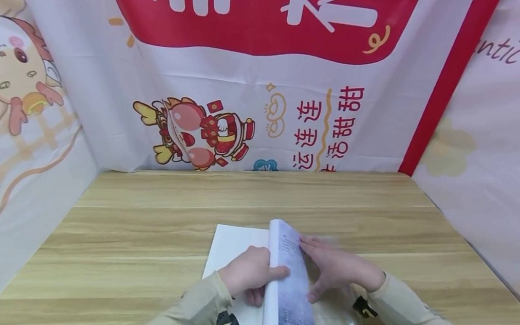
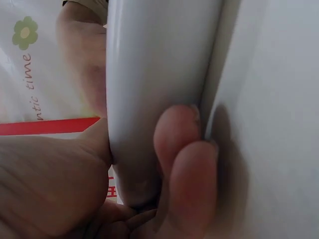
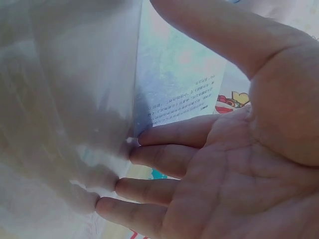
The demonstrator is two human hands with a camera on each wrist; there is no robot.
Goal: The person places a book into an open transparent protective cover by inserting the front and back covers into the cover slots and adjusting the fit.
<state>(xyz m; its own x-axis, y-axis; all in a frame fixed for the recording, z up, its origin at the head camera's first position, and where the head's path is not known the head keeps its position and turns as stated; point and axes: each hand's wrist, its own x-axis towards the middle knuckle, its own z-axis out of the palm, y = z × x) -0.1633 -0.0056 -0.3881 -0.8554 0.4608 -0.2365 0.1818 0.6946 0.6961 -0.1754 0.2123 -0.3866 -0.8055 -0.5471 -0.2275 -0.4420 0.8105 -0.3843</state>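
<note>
A booklet lies on the wooden table point(image 1: 122, 231), its white page point(image 1: 234, 242) flat at the left. Its pale violet-blue printed cover point(image 1: 293, 283) curves up and over toward the right. My left hand point(image 1: 253, 269) grips this curved cover, thumb on the printed side and fingers behind it; the left wrist view shows fingertips point(image 2: 192, 174) against its white inner side. My right hand point(image 1: 339, 266) has its fingers extended, fingertips at the cover's right edge. In the right wrist view, those fingertips also touch a clear plastic sheet point(image 3: 65, 109).
The clear plastic extends beneath and to the right of the booklet. Printed cloth hangs at the back point(image 1: 215, 73), with more cloth walls at the left point(image 1: 19, 168) and right point(image 1: 497, 162) of the table.
</note>
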